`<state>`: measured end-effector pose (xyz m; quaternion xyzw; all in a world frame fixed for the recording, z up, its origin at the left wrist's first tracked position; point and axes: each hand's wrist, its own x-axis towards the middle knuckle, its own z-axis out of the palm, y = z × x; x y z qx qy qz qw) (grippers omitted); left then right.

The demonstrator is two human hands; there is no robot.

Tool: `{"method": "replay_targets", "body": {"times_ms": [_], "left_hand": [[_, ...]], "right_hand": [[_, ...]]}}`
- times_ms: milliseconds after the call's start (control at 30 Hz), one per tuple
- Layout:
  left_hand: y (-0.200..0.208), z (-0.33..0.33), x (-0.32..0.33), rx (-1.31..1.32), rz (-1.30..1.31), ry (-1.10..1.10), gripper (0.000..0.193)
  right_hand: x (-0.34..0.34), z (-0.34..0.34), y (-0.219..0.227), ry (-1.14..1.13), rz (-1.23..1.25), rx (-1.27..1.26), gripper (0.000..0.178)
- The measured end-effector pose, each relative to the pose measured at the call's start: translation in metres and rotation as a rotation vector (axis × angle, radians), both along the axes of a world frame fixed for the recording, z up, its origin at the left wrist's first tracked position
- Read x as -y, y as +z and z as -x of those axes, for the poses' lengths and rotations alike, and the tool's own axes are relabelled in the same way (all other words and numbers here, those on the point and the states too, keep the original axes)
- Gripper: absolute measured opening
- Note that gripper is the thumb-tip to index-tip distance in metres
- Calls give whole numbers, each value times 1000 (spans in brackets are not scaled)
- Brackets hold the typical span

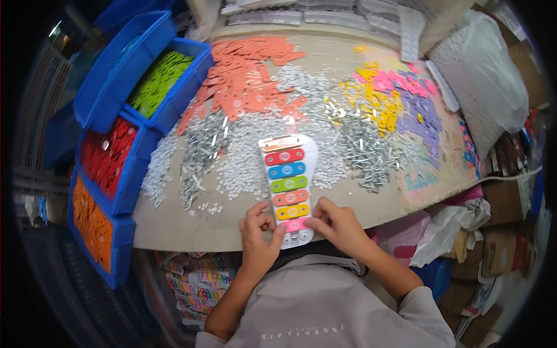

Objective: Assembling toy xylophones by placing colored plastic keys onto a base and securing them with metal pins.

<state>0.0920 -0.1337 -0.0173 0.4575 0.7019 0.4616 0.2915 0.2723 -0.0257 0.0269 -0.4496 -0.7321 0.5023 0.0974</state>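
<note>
A toy xylophone (313, 156) with a white plastic base lies at the table's front edge, its narrow end toward me. Metal bars in red, blue, green, coral and yellow sit across it, with a copper-coloured one at the far end. Nearest me is a pink bar (295, 225). My left hand (258, 235) is closed beside the base, its fingers curled and the thumb against the pink bar's left end. On the other side, my right hand (336, 226) is closed too, thumb and fingertip at the bar's right end. Bare round white posts show below that bar.
Heaps of white plastic caps (243, 145), metal pins (371, 156) and coral bars (249, 81) cover the table. Yellow bars (386, 110), pink bars (400, 82) and purple bars (426, 119) lie right. Blue bins (152, 130) of green, red and orange bars stand left; a plastic sack (476, 81) stands right.
</note>
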Motion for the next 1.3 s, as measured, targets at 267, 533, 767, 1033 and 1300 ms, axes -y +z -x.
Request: {"method": "replay_targets", "body": {"times_ms": [267, 533, 767, 1033, 1300], "left_hand": [[-22, 3, 35, 87, 9, -40, 77], [-18, 4, 30, -70, 35, -119, 100], [-17, 3, 29, -120, -30, -129, 100], [-13, 6, 37, -23, -14, -111, 98], [-22, 1, 35, 51, -50, -8, 47]], "right_hand": [[-72, -103, -11, -663, -738, 134, 8], [-132, -243, -52, -748, -894, 499, 18], [-153, -255, -49, -564, -1009, 633, 15], [-103, -163, -15, -669, -451, -99, 18], [14, -26, 41, -10, 177, -175, 13]]}}
